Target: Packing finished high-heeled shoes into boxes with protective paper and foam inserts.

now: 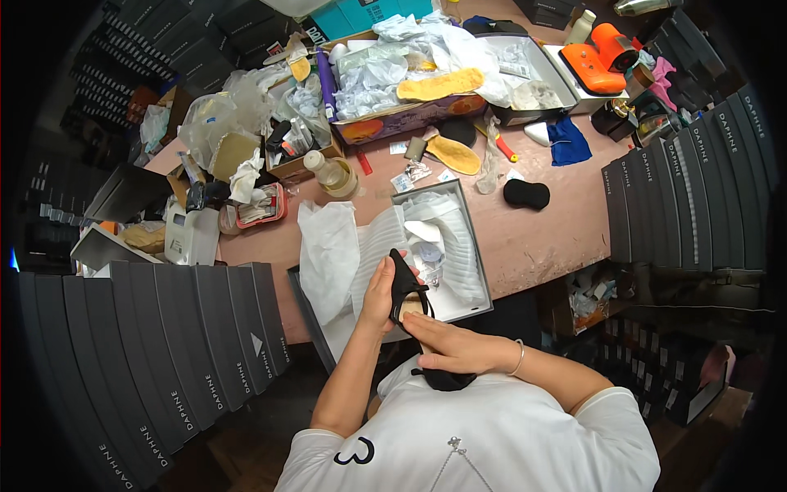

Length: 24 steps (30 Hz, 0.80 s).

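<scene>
Black suede is catching the light as a person at a cluttered counter (541,238) is turning a pointed black shoe (407,287) over an open shoebox (479,271). The left hand (379,297) is cupping the shoe's toe end from the side, fingers closed on it, while the right hand (449,344) is wrapping around the heel end, thumb pressing along the tan insole, so the shoe is standing tilted, toe up, just in front of the shoebox's near edge. Both hands are closed on the shoe, apparently steadying it for a close look at the inside. Inside the shoebox, white tissue paper (443,238) is lying ruffled and spread, with more of it spilling over the shoebox's left wall. Beyond the shoebox, a yellow insole (453,154) and a black pad (525,193) are lying loose on the counter. To the shoebox's right, dark boxes (689,197) are standing in a tight row; a similar row (164,344) is fanning out to its left.
</scene>
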{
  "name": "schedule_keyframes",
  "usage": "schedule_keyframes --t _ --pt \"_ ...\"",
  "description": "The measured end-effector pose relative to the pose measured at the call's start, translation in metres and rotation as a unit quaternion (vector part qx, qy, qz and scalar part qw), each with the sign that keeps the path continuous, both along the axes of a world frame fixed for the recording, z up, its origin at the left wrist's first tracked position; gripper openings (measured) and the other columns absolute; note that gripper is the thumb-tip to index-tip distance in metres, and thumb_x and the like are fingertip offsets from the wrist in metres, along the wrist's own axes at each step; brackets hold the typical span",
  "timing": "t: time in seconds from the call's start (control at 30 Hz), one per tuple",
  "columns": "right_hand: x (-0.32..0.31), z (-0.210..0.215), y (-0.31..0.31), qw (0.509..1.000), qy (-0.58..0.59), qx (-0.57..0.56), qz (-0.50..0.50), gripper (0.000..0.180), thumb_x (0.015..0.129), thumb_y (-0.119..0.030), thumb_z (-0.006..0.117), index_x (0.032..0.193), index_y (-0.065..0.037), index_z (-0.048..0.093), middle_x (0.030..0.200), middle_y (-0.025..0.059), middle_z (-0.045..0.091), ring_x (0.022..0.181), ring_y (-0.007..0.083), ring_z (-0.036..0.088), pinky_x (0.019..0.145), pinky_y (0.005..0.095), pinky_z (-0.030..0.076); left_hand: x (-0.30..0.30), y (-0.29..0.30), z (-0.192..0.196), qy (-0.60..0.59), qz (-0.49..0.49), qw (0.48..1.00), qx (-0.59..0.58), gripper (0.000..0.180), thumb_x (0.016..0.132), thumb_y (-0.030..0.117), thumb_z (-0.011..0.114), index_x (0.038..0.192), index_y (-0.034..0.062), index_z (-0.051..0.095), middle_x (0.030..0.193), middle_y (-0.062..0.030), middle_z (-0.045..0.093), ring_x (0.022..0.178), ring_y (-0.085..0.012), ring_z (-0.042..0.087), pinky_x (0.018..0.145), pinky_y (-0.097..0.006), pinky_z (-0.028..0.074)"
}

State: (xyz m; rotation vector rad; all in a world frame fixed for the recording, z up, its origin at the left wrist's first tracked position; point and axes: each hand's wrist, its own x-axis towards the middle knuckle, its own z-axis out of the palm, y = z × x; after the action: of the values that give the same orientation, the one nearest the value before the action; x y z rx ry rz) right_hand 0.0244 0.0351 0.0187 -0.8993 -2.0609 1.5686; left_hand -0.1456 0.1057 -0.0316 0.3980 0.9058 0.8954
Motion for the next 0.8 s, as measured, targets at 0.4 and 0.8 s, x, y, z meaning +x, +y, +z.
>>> schedule_keyframes --t 0.4,0.8 --pt "0.026 -0.005 0.045 0.933 0.013 -0.287 -0.216 0.031 0.088 -0.027 0.064 0.102 0.001 0.065 0.086 0.0146 0.065 0.077 0.0240 0.062 0.078 0.0335 0.049 -0.009 -0.005 -0.004 -0.043 0.041 0.998 0.035 0.053 0.097 0.046 0.043 0.130 0.0043 0.039 0.105 -0.0145 0.059 0.098 -0.0241 0.061 0.083 -0.038 0.054" --pt "0.044 -0.093 0.105 0.920 0.004 0.023 -0.391 0.014 0.087 -0.007 0.060 0.100 -0.003 0.063 0.085 0.0097 0.062 0.074 0.0218 0.062 0.066 0.0312 0.052 0.004 -0.058 0.005 -0.113 0.090 0.982 -0.118 0.071 0.093 0.066 0.029 0.127 0.0063 0.045 0.118 -0.0103 0.056 0.091 -0.0226 0.060 0.071 -0.037 0.052"
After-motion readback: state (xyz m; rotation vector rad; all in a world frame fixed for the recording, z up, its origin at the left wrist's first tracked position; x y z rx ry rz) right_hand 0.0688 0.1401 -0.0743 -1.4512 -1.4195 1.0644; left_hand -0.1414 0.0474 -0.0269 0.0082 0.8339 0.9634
